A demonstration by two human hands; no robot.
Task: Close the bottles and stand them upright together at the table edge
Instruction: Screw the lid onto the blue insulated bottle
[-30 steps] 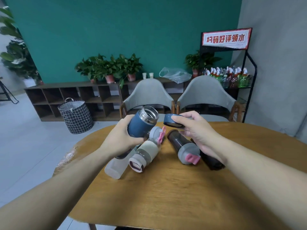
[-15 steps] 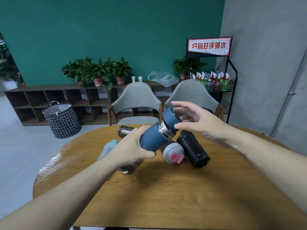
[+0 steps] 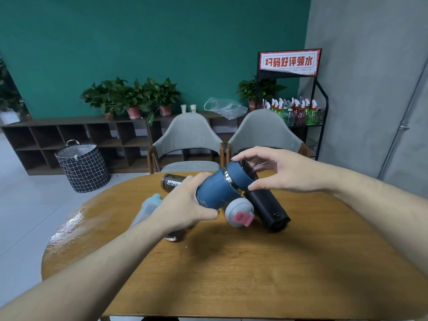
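Gripping the tilted blue bottle [image 3: 216, 192], the left hand [image 3: 185, 205] is clenching its body; right hand [image 3: 275, 171] fingers are pinching the cap [image 3: 239, 176] above lying black bottle [image 3: 268, 208] and grey-lidded bottle [image 3: 238, 212].

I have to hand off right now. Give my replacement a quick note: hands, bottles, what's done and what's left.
Left hand grips the blue flask, held tilted above the table. Right hand has fingers around its blue cap, seated on the mouth; tightness unclear.
Black bottle, grey-lidded bottle, a frosted one and a dark labelled one lie on their sides.
Done: none upright.
Left: finish the cap, check other lids, stand all together at the table edge.
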